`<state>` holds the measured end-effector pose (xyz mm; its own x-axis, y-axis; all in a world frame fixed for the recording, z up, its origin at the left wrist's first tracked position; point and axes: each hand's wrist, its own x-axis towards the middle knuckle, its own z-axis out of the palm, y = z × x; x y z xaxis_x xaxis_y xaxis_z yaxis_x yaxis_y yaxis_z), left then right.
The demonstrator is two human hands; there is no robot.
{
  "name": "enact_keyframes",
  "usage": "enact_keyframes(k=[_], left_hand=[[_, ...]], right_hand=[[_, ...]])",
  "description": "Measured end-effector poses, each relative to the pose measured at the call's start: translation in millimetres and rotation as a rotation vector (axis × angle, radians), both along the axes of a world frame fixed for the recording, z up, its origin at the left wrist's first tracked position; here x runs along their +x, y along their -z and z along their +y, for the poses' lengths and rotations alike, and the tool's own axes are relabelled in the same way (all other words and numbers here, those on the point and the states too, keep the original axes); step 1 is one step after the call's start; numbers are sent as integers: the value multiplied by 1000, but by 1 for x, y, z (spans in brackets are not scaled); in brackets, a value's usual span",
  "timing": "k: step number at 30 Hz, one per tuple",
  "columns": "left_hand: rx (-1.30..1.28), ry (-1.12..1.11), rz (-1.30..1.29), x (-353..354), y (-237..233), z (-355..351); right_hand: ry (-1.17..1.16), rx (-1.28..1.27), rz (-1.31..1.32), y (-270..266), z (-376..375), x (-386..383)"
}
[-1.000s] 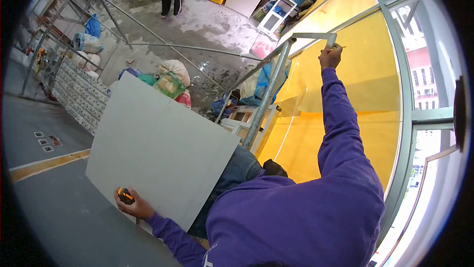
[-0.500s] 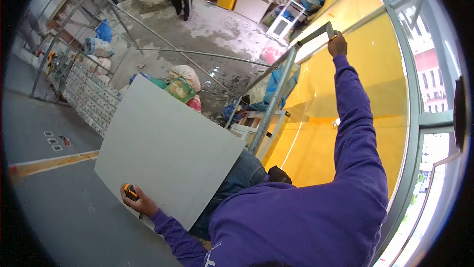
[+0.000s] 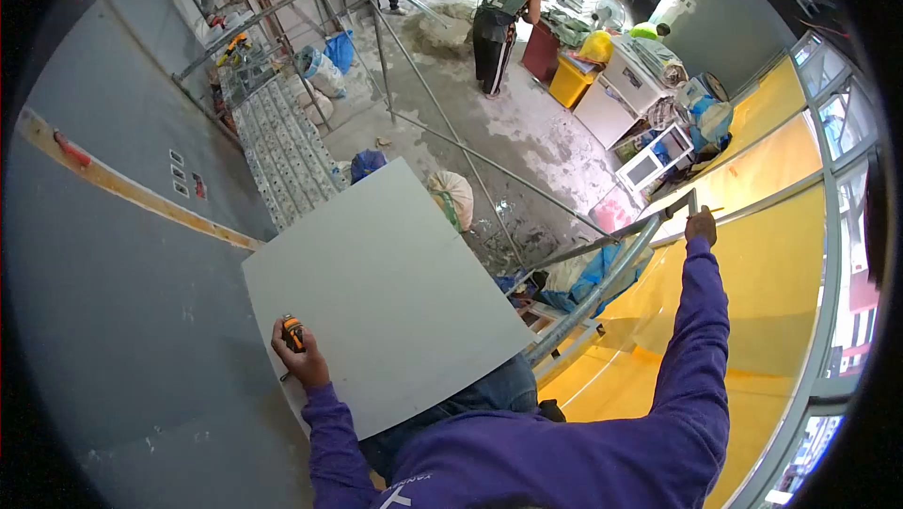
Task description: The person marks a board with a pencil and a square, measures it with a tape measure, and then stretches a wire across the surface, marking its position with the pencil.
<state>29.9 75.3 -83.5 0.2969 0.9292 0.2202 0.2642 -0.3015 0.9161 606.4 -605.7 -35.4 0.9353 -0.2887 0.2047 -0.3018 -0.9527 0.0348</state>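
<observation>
The left hand (image 3: 306, 363) partly hides the orange-black tape measure (image 3: 294, 333) it grips; the right hand (image 3: 701, 227), well apart, clasps a metal bar (image 3: 693, 200).

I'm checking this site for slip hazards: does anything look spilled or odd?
Yes: on the floor beyond the light grey panel, a dark patch glints as if wet, unlike the paler areas around it. I cannot tell what was spilled, if anything.

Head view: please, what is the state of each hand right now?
Left hand: closed around an orange-and-black tape measure.
Right hand: closed on the end of the scaffold frame, a thin yellow stick poking out.
</observation>
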Motion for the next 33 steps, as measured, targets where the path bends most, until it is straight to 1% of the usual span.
enact_keyframes(k=[2,3,5,7,8,9,10,11,13,15,17,18,21,24,26,29,32,33], left_hand=[[-2,9,-35,-3,1,0],[6,14,-49,-2,4,2],[-2,14,-90,5,4,2],[-37,24,-122,6,1,0],[-45,27,-117,6,1,0],[-52,33,-110,6,2,0],[-60,36,-104,6,3,0],[-71,45,-100,6,0,0],[-98,55,-96,5,-7,-4],[-116,66,-125,1,-3,-3],[-127,73,-139,-5,-2,-4],[-126,72,-142,-8,-5,-6],[-157,57,-159,-26,-4,-11],[-185,56,-151,-43,-6,-30],[-238,47,-159,-51,-18,-51],[-341,107,-208,-57,-8,-67],[-217,229,-102,-39,-23,-68],[-256,285,-95,-33,-25,-63]], right_hand=[[-15,13,-52,7,8,-13],[-135,-54,-141,21,13,-21],[-376,32,-139,40,52,-43],[-589,196,32,31,135,-99],[-914,256,-237,89,149,-100],[-946,383,-59,78,195,-134],[-949,509,119,61,246,-170],[-900,557,307,27,296,-203],[-888,790,441,25,353,-240],[-975,870,333,45,395,-263],[-910,737,356,47,418,-278],[-880,670,363,46,424,-282],[-884,712,334,44,422,-299],[-905,757,417,55,387,-320],[-859,714,368,45,369,-343],[-813,658,355,28,371,-350],[-770,522,351,20,378,-353],[-773,453,324,18,380,-353]])
